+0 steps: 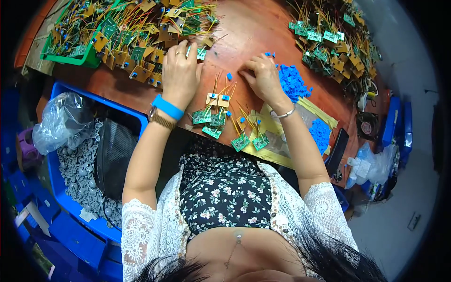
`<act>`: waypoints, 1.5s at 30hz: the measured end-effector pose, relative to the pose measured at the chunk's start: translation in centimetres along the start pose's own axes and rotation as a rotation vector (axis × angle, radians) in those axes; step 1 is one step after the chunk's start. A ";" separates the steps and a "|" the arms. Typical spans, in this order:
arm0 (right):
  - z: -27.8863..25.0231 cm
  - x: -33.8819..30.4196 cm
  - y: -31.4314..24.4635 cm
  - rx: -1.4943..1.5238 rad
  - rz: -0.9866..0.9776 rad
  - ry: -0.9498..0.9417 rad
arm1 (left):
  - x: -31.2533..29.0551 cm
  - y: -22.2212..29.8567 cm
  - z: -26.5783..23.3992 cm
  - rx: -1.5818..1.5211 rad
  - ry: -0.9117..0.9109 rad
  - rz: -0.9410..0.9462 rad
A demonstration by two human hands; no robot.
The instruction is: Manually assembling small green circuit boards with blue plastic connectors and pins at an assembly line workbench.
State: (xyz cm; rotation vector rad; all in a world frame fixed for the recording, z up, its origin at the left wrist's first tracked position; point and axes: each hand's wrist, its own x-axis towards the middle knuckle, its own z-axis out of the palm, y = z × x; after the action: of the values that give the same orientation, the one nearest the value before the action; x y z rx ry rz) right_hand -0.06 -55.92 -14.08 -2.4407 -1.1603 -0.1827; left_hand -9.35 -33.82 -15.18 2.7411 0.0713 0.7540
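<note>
Green circuit boards, wired to small tan boards, lie in a loose group at the near edge of the reddish-brown table, between the forearms. Left hand is at the right side of a large pile of wired boards, fingers extended beside a green board; whether it grips that board cannot be told. Right hand, fingers curled, is just beside a heap of blue parts; whether it holds one cannot be confirmed. One loose blue part lies between the hands.
</note>
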 end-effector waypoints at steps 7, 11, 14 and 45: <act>-0.2 1.0 -0.3 0.088 0.068 -0.010 | 0.3 -0.3 0.2 0.024 0.038 0.095; -0.1 0.3 -1.3 0.110 0.033 0.034 | -1.2 1.1 -1.5 -0.174 0.186 0.031; 0.4 0.2 -2.1 0.155 -0.030 0.025 | -2.9 2.3 -3.5 -0.317 0.211 -0.073; 2.1 0.5 -2.9 0.035 0.111 0.129 | -5.9 2.9 -2.4 -0.156 -0.174 0.002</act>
State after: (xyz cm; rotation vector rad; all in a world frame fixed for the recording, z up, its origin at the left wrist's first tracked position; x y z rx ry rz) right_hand -2.09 -53.06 -14.86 -2.4159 -0.9622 -0.2789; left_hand -15.74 -36.64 -15.22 2.6452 -0.0268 0.4961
